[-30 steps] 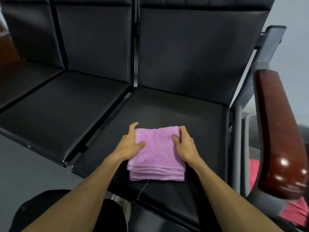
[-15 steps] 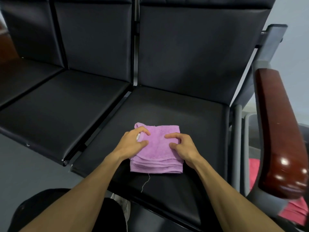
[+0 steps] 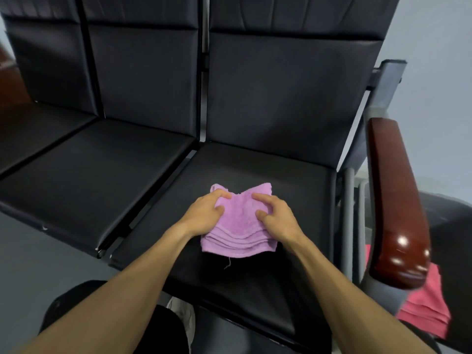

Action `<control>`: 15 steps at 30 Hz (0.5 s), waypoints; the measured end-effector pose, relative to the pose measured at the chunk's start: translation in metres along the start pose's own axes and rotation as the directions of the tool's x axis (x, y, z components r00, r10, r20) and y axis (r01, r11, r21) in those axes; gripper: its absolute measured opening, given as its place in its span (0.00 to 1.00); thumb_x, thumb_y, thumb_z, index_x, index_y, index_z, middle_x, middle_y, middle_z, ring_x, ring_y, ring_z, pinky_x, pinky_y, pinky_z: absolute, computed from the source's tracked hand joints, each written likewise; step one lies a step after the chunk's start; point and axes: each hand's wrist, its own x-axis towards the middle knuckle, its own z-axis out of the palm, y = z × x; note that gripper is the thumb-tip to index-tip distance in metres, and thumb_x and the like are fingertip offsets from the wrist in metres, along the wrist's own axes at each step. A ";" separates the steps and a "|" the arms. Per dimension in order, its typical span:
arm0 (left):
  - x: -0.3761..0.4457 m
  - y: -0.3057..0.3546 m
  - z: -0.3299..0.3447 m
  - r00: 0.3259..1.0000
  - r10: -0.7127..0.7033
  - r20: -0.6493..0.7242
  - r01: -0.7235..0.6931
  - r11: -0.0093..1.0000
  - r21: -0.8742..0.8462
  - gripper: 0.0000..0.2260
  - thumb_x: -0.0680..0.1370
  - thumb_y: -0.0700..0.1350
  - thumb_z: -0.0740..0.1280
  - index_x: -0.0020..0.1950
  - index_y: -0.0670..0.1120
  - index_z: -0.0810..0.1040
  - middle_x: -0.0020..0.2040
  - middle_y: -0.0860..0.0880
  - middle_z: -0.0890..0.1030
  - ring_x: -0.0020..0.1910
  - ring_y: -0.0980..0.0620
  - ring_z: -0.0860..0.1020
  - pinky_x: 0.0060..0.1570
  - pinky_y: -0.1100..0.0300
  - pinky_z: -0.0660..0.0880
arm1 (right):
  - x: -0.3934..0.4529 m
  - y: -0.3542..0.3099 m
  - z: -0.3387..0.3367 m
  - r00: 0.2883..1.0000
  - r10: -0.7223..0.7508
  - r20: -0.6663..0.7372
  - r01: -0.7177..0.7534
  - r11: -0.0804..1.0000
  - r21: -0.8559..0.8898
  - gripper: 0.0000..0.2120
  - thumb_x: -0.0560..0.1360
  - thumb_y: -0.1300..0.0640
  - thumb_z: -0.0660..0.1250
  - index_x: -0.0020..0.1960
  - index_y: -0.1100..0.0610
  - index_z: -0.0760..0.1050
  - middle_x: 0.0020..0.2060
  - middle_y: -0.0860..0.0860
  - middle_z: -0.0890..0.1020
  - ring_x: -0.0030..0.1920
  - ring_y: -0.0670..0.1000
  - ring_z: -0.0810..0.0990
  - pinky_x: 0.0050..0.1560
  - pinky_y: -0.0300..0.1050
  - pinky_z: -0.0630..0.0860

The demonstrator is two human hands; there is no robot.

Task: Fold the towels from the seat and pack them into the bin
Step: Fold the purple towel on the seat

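A folded purple towel (image 3: 238,226) lies on the black seat (image 3: 293,190) of the rightmost chair. My left hand (image 3: 204,213) grips its left side with curled fingers, thumb on top. My right hand (image 3: 274,213) grips the right side the same way. The towel's far corners stick up and its middle sags between my hands. Its near edge lifts slightly off the seat, and a loose thread hangs below it. To the lower right, past the armrest, pink-red towels (image 3: 424,310) lie in a dark bin (image 3: 454,251), partly hidden.
A glossy wooden armrest (image 3: 393,200) on a grey metal frame (image 3: 350,215) stands between the seat and the bin. Two more black seats (image 3: 89,169) extend to the left. Grey floor shows at the lower left, and my dark-clothed knee is at the bottom.
My hands moved from the towel's sides onto its top and closed on it. The towel has bunched inward, its far corners have risen, and its near edge has come up from the seat.
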 end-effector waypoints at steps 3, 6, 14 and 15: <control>-0.007 0.032 -0.016 0.996 0.051 -0.067 -0.051 0.999 0.006 0.18 0.82 0.40 0.61 0.70 0.55 0.73 0.66 0.50 0.75 0.57 0.50 0.77 0.54 0.57 0.73 | -0.012 -0.027 -0.034 0.998 -0.053 0.025 0.055 0.996 -0.072 0.29 0.77 0.67 0.61 0.76 0.51 0.68 0.68 0.51 0.71 0.67 0.51 0.71 0.61 0.38 0.66; -0.016 0.077 -0.029 0.973 0.152 -0.173 -0.162 0.986 -0.041 0.20 0.79 0.37 0.61 0.67 0.55 0.74 0.63 0.51 0.76 0.57 0.52 0.76 0.51 0.60 0.71 | -0.027 -0.052 -0.079 0.993 -0.106 -0.057 0.101 0.991 -0.090 0.31 0.75 0.69 0.60 0.76 0.51 0.67 0.67 0.52 0.71 0.67 0.51 0.71 0.63 0.38 0.65; -0.036 0.238 -0.001 0.855 0.419 -0.306 -0.483 0.857 -0.176 0.16 0.79 0.36 0.60 0.55 0.53 0.82 0.58 0.52 0.76 0.51 0.60 0.75 0.45 0.69 0.69 | -0.099 -0.073 -0.227 0.878 -0.177 -0.446 0.170 0.984 -0.056 0.28 0.75 0.69 0.61 0.71 0.49 0.75 0.62 0.48 0.74 0.61 0.49 0.75 0.65 0.44 0.72; -0.037 0.255 0.012 0.848 0.436 -0.303 -0.501 0.845 -0.185 0.15 0.80 0.36 0.61 0.55 0.52 0.82 0.58 0.52 0.75 0.51 0.59 0.75 0.44 0.68 0.70 | -0.110 -0.067 -0.244 0.861 -0.156 -0.483 0.157 0.987 -0.040 0.28 0.74 0.69 0.61 0.70 0.49 0.75 0.62 0.46 0.74 0.60 0.49 0.76 0.63 0.44 0.74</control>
